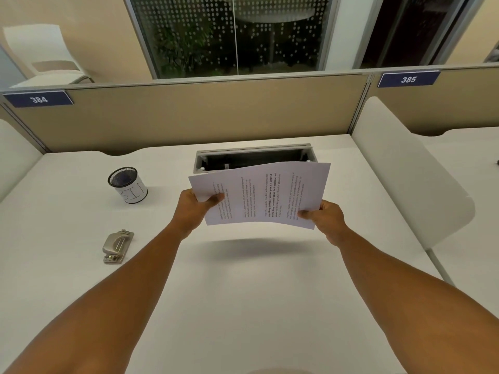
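Note:
A printed sheet of white paper [264,194] hangs in the air above the white desk [243,292], its text running sideways. My left hand [198,209] pinches its near left corner, thumb on top. My right hand [325,218] pinches the near right corner the same way. The paper bows slightly upward in the middle and casts a shadow on the desk beneath it.
A mesh cup [127,184] labelled "BIN" stands at the left. A metal hole punch [118,247] lies nearer on the left. An open cable tray [253,157] sits behind the paper. Beige partitions [189,117] and a white side divider [410,179] bound the desk.

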The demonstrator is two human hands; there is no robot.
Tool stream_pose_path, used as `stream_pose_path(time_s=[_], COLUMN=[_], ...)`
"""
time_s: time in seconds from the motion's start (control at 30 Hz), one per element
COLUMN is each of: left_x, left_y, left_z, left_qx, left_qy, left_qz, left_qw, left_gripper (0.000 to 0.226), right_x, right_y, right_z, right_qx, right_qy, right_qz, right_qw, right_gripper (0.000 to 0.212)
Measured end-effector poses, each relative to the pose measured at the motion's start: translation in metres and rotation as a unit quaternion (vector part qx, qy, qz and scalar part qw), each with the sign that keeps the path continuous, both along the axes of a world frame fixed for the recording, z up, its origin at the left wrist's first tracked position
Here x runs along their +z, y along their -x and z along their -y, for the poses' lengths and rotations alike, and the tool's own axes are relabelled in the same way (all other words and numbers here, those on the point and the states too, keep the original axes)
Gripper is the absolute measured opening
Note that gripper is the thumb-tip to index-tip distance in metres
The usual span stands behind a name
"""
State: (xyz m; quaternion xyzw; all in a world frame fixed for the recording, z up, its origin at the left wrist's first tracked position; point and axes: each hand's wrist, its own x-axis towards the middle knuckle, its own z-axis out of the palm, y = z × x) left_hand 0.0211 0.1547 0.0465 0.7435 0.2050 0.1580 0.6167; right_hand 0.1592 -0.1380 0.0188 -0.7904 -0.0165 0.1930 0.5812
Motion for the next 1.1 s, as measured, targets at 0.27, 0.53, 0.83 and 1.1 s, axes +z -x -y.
stream_pose_path(time_s=[0.27,0.53,0.83,1.1], left_x=[-0.016,-0.019,-0.032,-0.019], left_y=[0.005,0.006,0.011,0.007], left_z=[0.013,0.012,0.010,0.007], left_qx=[0.013,0.009,0.000,-0.004], left_qy=[0.012,0.010,0.004,-0.018], left_qz=[0.002,-0.010,-0.046,-0.052], left_qw=[1.000,1.000,0.999,0.998], left_gripper=[0.031,0.025,0.028,0.018], right_x=[-0.008,-0.008,-0.011,-0.005], right_y=[0.005,0.004,0.007,0.004], right_z=[0.003,0.005,0.007,0.006], right_qx=[0.007,0.006,0.007,0.001], right_qy=[0.043,0.049,0.054,0.034], right_qz=[0.005,-0.004,-0.013,0.000], right_qw=[0.999,0.999,0.998,0.999], right_gripper=[0.043,0.043,0.036,0.033])
